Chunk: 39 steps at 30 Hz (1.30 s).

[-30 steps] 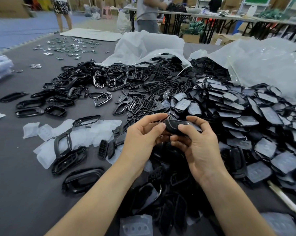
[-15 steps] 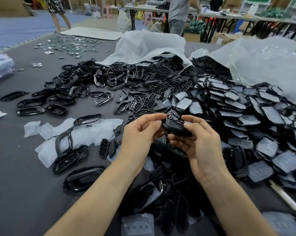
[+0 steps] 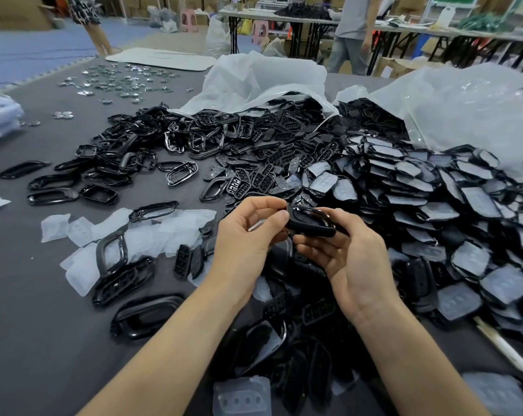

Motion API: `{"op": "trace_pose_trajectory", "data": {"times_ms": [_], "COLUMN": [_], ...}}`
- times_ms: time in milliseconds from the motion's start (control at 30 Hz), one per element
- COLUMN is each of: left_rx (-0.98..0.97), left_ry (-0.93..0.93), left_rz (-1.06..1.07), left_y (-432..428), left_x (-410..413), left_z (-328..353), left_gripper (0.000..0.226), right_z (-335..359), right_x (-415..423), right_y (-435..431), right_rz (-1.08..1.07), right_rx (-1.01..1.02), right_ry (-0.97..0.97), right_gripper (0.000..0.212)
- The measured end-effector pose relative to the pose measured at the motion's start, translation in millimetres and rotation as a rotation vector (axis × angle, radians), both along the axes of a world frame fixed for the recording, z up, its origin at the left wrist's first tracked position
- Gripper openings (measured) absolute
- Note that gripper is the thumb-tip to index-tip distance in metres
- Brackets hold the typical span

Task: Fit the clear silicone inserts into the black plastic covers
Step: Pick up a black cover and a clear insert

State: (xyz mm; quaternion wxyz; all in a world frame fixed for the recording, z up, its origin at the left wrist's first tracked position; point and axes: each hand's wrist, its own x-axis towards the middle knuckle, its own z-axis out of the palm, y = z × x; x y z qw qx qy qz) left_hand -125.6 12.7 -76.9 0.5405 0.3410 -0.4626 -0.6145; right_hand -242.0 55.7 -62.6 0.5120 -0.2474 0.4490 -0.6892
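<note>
Black cover (image 3: 309, 225) pinched by left hand (image 3: 248, 235); right hand (image 3: 350, 259) cradles it.

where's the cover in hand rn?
Head view, centre: the black cover is held between the left hand and right hand, just left of the pile of filled covers.

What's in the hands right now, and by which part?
One black cover: left hand pinches its left end, right hand grips its right end and underside.
</note>
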Motion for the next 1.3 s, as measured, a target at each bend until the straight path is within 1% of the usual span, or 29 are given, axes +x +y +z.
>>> {"op": "trace_pose_trajectory", "data": {"times_ms": [100, 167, 233, 267, 333, 367, 467, 533, 567, 633, 767, 867, 933, 1000, 1067, 1167, 1300], "left_rx": [0.011, 0.036, 0.073, 0.096, 0.146, 0.165, 0.188, 0.184, 0.176, 0.162, 0.132, 0.080, -0.019, -0.155, -0.232, -0.238, -0.154], "left_ry": [0.035, 0.065, 0.111, 0.136, 0.195, 0.224, 0.249, 0.249, 0.244, 0.227, 0.207, 0.154, 0.034, -0.108, -0.181, -0.215, -0.197], "left_rz": [-0.005, -0.015, -0.018, -0.015, -0.014, -0.022, -0.088, -0.124, -0.134, -0.150, -0.197, -0.179, -0.125, -0.072, -0.044, -0.022, -0.036], "left_y": [1.1, 1.3, 0.9, 0.2, -1.9, -2.9, -3.0, -1.2, -0.5, 0.2, 1.2, 0.9, 0.0, 0.3, 0.8, 0.9, 2.1], "left_x": [1.1, 1.4, 1.8, 2.4, 4.4, 5.7, 6.9, 5.4, 4.4, 2.9, 2.9, 3.0, 2.6, 2.6, 2.7, 2.8, 2.7], "left_z": [1.8, 3.5, 5.3, 6.2, 7.8, 8.3, 10.2, 10.5, 10.5, 9.7, 8.0, 5.4, 2.6, 1.4, 1.9, 2.7, 1.5], "left_gripper": [0.022, 0.023, 0.024, 0.025, 0.028, 0.028, 0.025, 0.023, 0.024, 0.027, 0.030, 0.029, 0.025, 0.023, 0.025, 0.027, 0.036], "right_z": [0.3, 0.7, 0.5, 0.0, -0.2, -0.1, 1.4, 2.0, 1.9, 1.2, -2.2, -2.4, -2.1, -1.1, 0.8, 2.8, 3.6], "right_x": [-0.2, 0.4, 0.4, 0.1, -2.0, -3.5, -7.0, -7.5, -7.2, -5.8, -5.5, -6.5, -6.8, -6.1, -5.4, -4.8, -3.8], "right_y": [0.2, -0.9, -2.2, -2.4, -1.7, -1.1, 0.2, -0.2, -0.5, -0.7, -1.2, -1.2, -0.2, 0.6, 0.8, 0.7, 1.4], "right_rz": [0.013, 0.006, -0.004, -0.004, 0.008, 0.016, 0.044, 0.058, 0.060, 0.065, 0.070, 0.096, 0.129, 0.144, 0.153, 0.194, 0.232], "right_rx": [0.020, 0.028, 0.035, 0.036, 0.036, 0.030, 0.019, 0.034, 0.046, 0.074, 0.117, 0.096, 0.077, 0.055, 0.041, 0.025, 0.012], "right_ry": [-0.075, -0.105, -0.056, -0.019, 0.066, 0.111, 0.220, 0.225, 0.211, 0.201, 0.251, 0.267, 0.294, 0.312, 0.284, 0.244, 0.178], "right_gripper": [0.031, 0.028, 0.021, 0.022, 0.032, 0.033, 0.023, 0.016, 0.017, 0.020, 0.026, 0.018, 0.016, 0.023, 0.030, 0.034, 0.035]}}
